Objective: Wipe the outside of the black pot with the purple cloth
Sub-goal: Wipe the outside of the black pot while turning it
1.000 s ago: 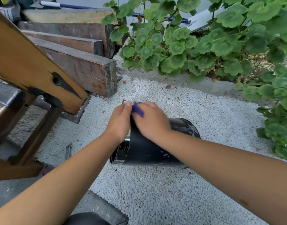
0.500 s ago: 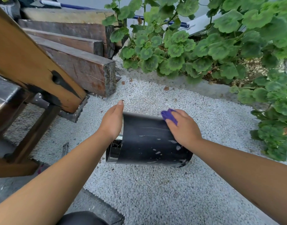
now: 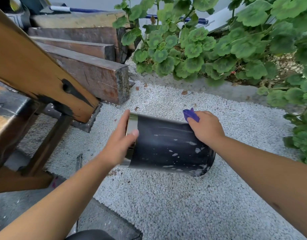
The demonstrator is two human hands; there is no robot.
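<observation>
The black pot (image 3: 166,146) lies on its side on white gravel, its shiny metal end toward the left and its black rim toward the right. Pale splashes mark its side. My left hand (image 3: 120,142) grips the metal end, thumb on the near side and fingers over the top. My right hand (image 3: 205,127) holds the purple cloth (image 3: 190,115) bunched under its fingers and presses it on the pot's upper right side. Most of the cloth is hidden beneath the hand.
Stacked dark wooden beams (image 3: 90,73) and a slanted wooden bench leg (image 3: 36,70) stand close on the left. Green leafy plants (image 3: 218,49) fill the back and right behind a concrete curb (image 3: 227,91). White gravel (image 3: 166,205) spreads in front.
My right hand has slid the cloth from the pot's left end to its right end. The pot has turned, showing more of its side, and my left hand has moved round the metal end.
</observation>
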